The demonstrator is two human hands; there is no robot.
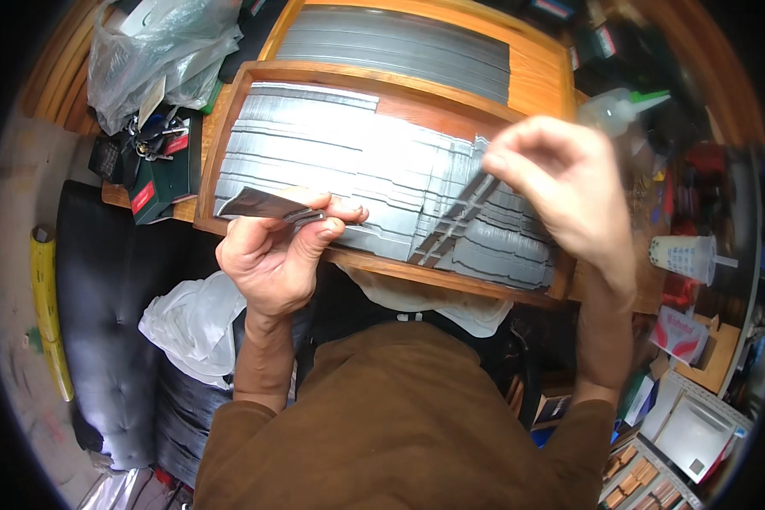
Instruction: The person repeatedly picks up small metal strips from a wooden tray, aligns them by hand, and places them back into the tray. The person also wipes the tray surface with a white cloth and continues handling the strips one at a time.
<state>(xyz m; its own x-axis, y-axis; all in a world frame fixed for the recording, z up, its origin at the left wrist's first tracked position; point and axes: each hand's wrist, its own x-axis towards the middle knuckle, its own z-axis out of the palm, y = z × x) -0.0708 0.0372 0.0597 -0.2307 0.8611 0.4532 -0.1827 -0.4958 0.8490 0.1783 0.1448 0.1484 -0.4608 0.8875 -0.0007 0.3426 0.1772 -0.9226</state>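
Note:
My left hand (272,268) is closed, thumb against fingers, on a small stack of thin dark glossy strips (263,204) above the left front of a wooden tray (221,127). Over the tray's right part, my right hand (569,191) is closed in a pinch at the upper end of a narrow dark strip (459,217) with lighter cross bands. This strip slants down toward the tray's front edge. Rows of silvery-grey flat strips (314,140) lie in the tray, overlapping in places. Reddish bare wood shows at its back.
A second wooden tray (540,76) with long dark strips stands behind. At left are a clear plastic bag (166,55), keys (153,140) and a green box (157,187). At right are a green-tipped squeeze bottle (612,110), a cup with a straw (684,257) and a tissue-like box (678,334).

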